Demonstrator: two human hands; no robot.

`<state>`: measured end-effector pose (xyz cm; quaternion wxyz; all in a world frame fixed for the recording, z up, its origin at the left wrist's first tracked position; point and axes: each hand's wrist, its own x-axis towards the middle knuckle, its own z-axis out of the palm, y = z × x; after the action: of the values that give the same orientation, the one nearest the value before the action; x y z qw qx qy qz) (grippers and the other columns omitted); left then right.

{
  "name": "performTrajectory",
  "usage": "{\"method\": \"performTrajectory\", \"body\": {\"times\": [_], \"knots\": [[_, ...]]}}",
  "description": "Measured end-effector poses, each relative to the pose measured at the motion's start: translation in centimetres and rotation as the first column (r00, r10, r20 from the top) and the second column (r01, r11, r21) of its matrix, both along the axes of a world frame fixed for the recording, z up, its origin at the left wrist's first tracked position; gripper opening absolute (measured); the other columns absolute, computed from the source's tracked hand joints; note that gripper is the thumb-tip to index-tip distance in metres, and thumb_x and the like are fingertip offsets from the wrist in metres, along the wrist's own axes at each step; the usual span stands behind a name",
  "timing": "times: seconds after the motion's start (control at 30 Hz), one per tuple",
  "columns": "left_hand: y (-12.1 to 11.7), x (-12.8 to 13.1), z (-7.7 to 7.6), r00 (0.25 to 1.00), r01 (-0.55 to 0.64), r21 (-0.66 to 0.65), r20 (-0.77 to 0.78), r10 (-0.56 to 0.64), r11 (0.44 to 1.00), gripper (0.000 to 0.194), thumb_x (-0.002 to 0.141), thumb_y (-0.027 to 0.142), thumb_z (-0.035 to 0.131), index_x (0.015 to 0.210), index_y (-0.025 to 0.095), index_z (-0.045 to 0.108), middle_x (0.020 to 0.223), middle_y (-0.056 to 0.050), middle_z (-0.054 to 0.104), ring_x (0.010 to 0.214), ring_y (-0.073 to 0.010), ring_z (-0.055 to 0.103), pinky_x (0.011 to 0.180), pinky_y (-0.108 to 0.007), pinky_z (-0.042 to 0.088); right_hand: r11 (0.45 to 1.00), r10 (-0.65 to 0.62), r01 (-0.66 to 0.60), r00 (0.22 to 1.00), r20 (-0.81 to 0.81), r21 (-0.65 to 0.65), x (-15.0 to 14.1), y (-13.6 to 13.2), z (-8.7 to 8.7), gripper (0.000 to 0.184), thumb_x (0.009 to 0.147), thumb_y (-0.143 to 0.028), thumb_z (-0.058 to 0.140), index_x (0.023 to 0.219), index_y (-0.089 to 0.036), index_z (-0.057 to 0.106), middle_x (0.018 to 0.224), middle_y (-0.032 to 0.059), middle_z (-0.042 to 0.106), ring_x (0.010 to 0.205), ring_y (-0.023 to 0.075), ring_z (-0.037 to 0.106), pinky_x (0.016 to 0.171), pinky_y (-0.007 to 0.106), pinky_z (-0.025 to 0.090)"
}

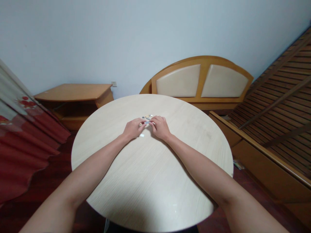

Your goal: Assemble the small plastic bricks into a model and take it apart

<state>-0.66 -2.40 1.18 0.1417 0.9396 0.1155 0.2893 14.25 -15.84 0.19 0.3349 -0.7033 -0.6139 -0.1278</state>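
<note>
Over the middle of the round table, my left hand and my right hand come close together, fingers pinched. Between them they grip a small light grey-white strip, one end in each hand. It is too small for me to name its kind. Just beyond the fingers lie several small thin pieces, some yellowish and some dark, partly hidden by my hands. A small white rectangular piece rests on the tabletop beside my left hand, on the near side.
Behind the table stand a low wooden cabinet on the left and a wooden headboard with pale panels. A red and white curtain hangs at left. Wooden slats lean at right above a wooden bed rail.
</note>
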Motion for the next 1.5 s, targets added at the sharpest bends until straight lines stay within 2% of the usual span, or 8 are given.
{"method": "performTrajectory", "body": {"times": [0.63,0.87,1.5], "knots": [[-0.33,-0.15,0.43,0.999,-0.031,-0.019,0.012,0.031,0.999,0.020,0.093,0.027,0.064,0.110,0.023,0.074,0.100,-0.004,0.076,0.088,-0.0197,0.069,0.078,-0.030,0.050,1.000,-0.020,0.020,1.000,0.002,-0.020,-0.10,-0.16,0.18,0.019,0.100,-0.024,0.054,0.101,-0.020,0.072,0.110,0.0105,0.070,0.104,0.0260,0.057,0.091,0.041,0.035],[-0.50,-0.08,0.48,0.998,-0.064,-0.030,0.003,0.064,0.998,0.012,0.094,0.024,0.063,0.097,0.020,0.075,0.096,-0.005,0.077,0.088,-0.0199,0.069,0.079,-0.030,0.050,0.999,-0.022,0.022,1.000,0.009,-0.032,-0.26,-0.26,0.51,0.016,0.097,-0.019,0.056,0.096,-0.019,0.072,0.105,0.0102,0.071,0.102,0.0263,0.057,0.090,0.041,0.035],[-0.38,-0.11,0.33,0.998,0.038,-0.012,0.049,-0.037,0.999,0.017,0.096,0.028,0.059,0.095,0.021,0.074,0.091,-0.005,0.076,0.087,-0.0184,0.069,0.082,-0.029,0.051,0.997,-0.036,0.039,0.998,0.046,-0.060,-0.24,-0.22,0.56,0.014,0.093,-0.015,0.060,0.095,-0.020,0.073,0.102,0.0089,0.073,0.100,0.0261,0.057,0.088,0.041,0.033]]}}
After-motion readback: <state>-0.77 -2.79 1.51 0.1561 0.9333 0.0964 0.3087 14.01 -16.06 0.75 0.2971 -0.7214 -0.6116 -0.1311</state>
